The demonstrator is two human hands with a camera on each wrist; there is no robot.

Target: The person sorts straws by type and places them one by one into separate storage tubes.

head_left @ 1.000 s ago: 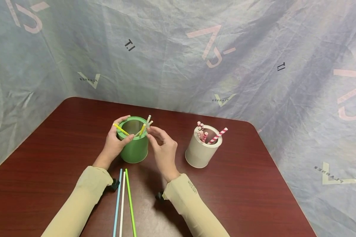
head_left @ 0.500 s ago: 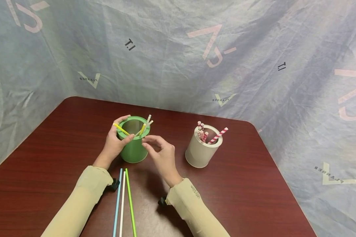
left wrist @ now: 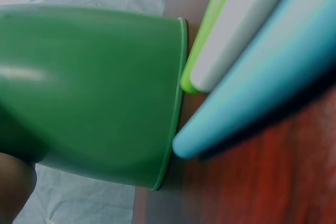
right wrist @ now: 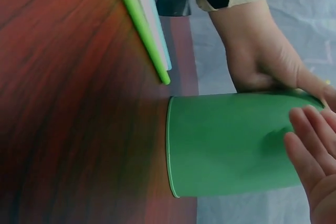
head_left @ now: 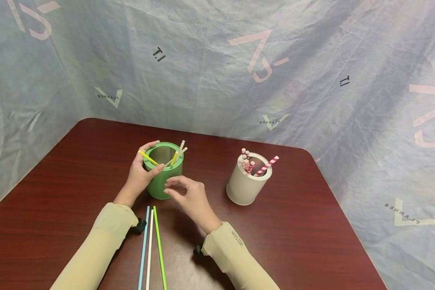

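In the head view a green can (head_left: 157,186) stands upright on the table. My left hand (head_left: 135,175) grips it at the upper left, thumb at the near rim. Yellow straws (head_left: 147,158) and whitish straws (head_left: 182,147) lean out of its mouth. Just in front of the can hovers my right hand (head_left: 192,198), fingers loosely bent, with nothing visible between them. In the right wrist view those right fingers (right wrist: 304,153) appear beside the can's wall. Nearer to me lie a blue straw (head_left: 143,245), a white straw (head_left: 150,245) and a green straw (head_left: 159,245).
A white can (head_left: 241,189) holding several red-and-white striped straws (head_left: 266,166) is to the right. Both cans stand on a dark red wooden table (head_left: 293,233). Grey printed cloth (head_left: 210,88) hangs behind and at the sides.
My right hand has come down from the straws at the can's right rim, moving left and toward me in front of the can. The left hand has stayed on the can.
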